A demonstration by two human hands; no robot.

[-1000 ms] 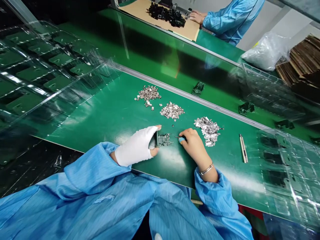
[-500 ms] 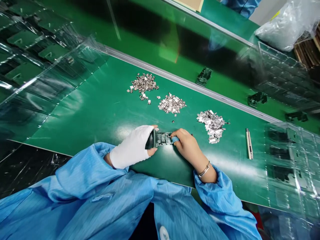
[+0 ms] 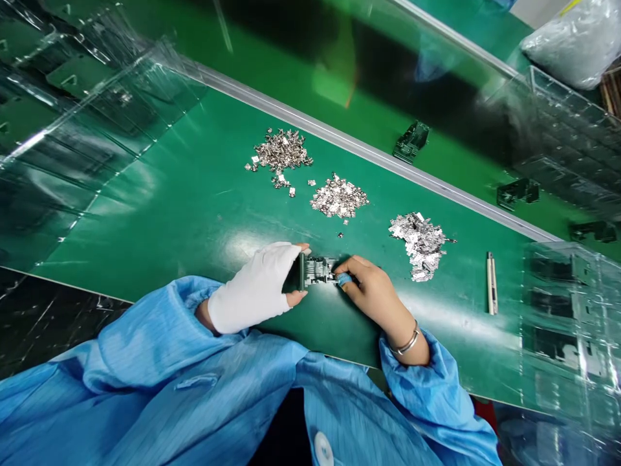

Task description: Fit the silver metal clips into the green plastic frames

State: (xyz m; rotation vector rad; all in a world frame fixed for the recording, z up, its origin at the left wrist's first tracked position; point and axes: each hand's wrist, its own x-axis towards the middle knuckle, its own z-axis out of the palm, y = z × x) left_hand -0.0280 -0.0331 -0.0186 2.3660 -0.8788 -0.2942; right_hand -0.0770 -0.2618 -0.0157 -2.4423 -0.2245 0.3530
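Observation:
My left hand [image 3: 255, 288], in a white fingerless glove, grips a dark green plastic part [image 3: 319, 270] by its left end, fingertips above and thumb below. My right hand [image 3: 369, 288] is closed at the part's right end, its fingers pinched together, with blue wrapping [image 3: 344, 278] on one finger. Whatever lies between those fingertips is too small to make out. Beyond the hands lie a left pile of small metal pieces [image 3: 282, 150], a middle pile of metal pieces [image 3: 339, 197] and a right pile of flat metal pieces [image 3: 421, 243].
A utility knife [image 3: 491, 283] lies on the green table [image 3: 194, 213], right of the piles. Clear plastic trays [image 3: 557, 304] with dark parts stand at the right, and more clear trays [image 3: 82, 110] at the left. Past a metal rail [image 3: 310, 123] sit several dark green parts [image 3: 411, 141].
The view has shifted and turned slightly. My right hand has drawn a little to the right and down from the part, while my left keeps its grip. The part looks tilted differently.

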